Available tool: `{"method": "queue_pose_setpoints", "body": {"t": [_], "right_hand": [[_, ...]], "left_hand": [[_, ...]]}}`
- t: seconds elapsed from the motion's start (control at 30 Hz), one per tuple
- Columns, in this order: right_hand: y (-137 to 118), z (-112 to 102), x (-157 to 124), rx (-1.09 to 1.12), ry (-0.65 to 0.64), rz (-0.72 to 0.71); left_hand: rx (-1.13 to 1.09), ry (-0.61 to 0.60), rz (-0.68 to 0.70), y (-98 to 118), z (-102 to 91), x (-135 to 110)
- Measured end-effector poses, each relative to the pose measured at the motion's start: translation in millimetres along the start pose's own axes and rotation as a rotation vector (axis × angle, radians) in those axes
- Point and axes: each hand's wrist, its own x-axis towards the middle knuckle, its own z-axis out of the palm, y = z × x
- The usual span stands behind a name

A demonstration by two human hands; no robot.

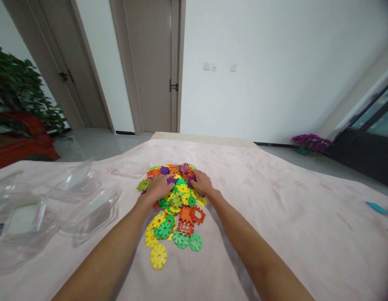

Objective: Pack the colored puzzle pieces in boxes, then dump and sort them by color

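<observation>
A pile of colourful plastic interlocking pieces (176, 209), yellow, green, orange and purple, lies on a pink floral sheet (275, 209). My left hand (158, 187) rests on the left side of the pile's far part, fingers curled over the pieces. My right hand (201, 182) lies on the right side of that far part, its fingers bent down into the pieces. Whether either hand actually grips a piece is hidden by the fingers. Loose yellow and green discs (158, 256) lie nearest to me.
Several clear plastic containers (87, 209) sit on the sheet at the left. A teal object (378, 207) lies at the far right edge. Beyond the sheet are doors (150, 67), a potted plant (21, 92), red furniture (21, 142) and purple flowers (311, 142).
</observation>
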Motion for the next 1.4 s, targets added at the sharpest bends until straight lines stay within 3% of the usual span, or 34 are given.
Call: {"method": "queue_pose_setpoints", "body": {"t": [0.2,0.33,0.43,0.53,0.63,0.73,0.87,0.97,1.13,1.4], "right_hand": [[-42,-8,-39,0.094,-0.005,0.062],[-68,-17,-59,0.334,-0.044,-0.058],[-69,-26,-66,0.676,-0.179,-0.197],[-52,-27,-66,0.966,-0.235,-0.201],[-28,-13,-66,1.092,-0.069,-0.021],[-11,9,-71,1.133,0.087,0.122],[-4,25,-77,1.041,0.182,0.076],[-3,25,-78,0.987,0.232,0.052],[2,21,-76,0.861,0.358,0.18],[4,21,-77,0.852,0.415,0.26]], "left_hand": [[0.363,-0.043,0.05,-2,-17.2,-36],[0.623,-0.084,0.0,3,-36.9,-55],[0.615,-0.092,-0.004,9,-50.9,-61],[0.549,-0.042,0.06,20,-55.9,-55],[0.479,-0.026,0.158,37,-43.6,-31],[0.506,-0.133,0.177,56,-13.9,7],[0.566,-0.233,0.203,73,34.6,57],[0.615,-0.351,0.217,74,61.5,78],[0.711,-0.401,0.179,59,73.5,72],[0.776,-0.307,0.052,52,40.3,19]]}}
